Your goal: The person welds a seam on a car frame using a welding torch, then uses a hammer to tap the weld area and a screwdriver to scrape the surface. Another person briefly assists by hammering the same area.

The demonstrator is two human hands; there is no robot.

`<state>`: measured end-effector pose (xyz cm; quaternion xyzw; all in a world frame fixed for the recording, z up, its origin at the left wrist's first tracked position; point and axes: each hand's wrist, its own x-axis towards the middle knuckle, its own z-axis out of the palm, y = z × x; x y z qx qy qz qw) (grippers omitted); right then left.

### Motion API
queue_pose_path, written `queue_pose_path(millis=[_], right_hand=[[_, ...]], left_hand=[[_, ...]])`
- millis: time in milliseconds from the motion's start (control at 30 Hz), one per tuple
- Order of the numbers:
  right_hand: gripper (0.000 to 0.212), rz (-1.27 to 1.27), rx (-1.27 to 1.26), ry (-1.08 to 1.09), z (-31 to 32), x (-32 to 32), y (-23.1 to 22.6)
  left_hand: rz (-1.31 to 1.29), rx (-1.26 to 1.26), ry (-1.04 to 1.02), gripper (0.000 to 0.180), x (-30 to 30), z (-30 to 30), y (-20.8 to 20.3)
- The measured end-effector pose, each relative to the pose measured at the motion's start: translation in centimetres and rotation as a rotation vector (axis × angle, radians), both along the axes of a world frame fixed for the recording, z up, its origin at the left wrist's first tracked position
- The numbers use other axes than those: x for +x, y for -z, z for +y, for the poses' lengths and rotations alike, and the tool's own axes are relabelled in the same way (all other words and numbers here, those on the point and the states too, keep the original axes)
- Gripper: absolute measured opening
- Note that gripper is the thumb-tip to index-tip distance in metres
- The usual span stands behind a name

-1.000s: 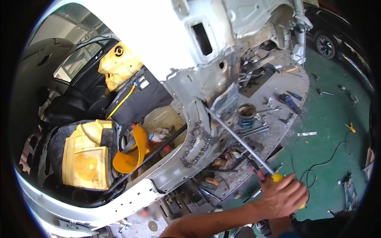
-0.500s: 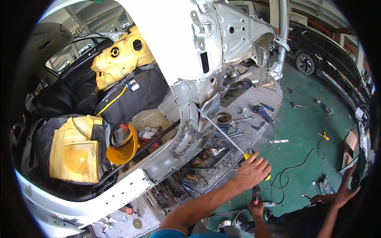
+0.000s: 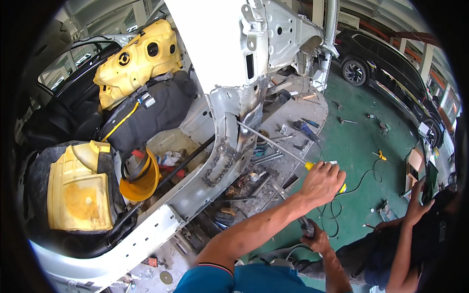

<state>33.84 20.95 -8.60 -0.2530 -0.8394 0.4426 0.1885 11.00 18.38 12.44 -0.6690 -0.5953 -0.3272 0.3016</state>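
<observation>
My left hand [image 3: 322,184] is closed around the yellow handle of a long screwdriver [image 3: 278,146]. Its thin metal shaft reaches up and left, the tip meeting the torn, scorched lower part of a silver car body pillar [image 3: 228,128]. Lower down, below my left forearm, my right hand [image 3: 318,238] grips a metal-shafted tool [image 3: 308,227] by its dark handle. The shaft of this tool runs up and left behind the forearm, so its kind is unclear. A rough, dark line of weld-like spots [image 3: 222,168] curves along the sill beside the pillar.
Inside the car lie a yellow tank-like part [image 3: 139,63], a yellow panel [image 3: 80,195] and a yellow hard hat [image 3: 141,183]. Tools and a blue power tool [image 3: 306,130] litter the grey platform. At right, another person's arm [image 3: 406,229] shows; a black car [image 3: 386,73] stands behind.
The scene has shifted left in view. My right hand has risen with its tool, whose metal shaft now shows past my left forearm. The screwdriver stays against the pillar.
</observation>
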Motion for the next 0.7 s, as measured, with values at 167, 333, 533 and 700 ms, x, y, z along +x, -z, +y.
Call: queue_pose_path(millis=[167,333,533,700], right_hand=[[0.05,-0.138,-0.141,-0.2,1.1,-3.5,-2.1],[0.048,0.068,-0.281,-0.344,1.1,-7.7,-2.7],[0.055,0.282,-0.131,-0.609,1.1,-12.6,-1.3],[0.064,0.274,-0.089,-0.543,0.3,-15.7,1.8]], left_hand=[[0.033,-0.008,0.025,0.013,-0.7,0.8,-0.5],[0.041,0.023,0.022,0.014,-1.0,1.7,-0.2],[0.05,0.011,0.014,0.014,-1.1,1.9,-0.3],[0.047,0.03,0.026,0.013,-1.1,1.8,-0.3]])
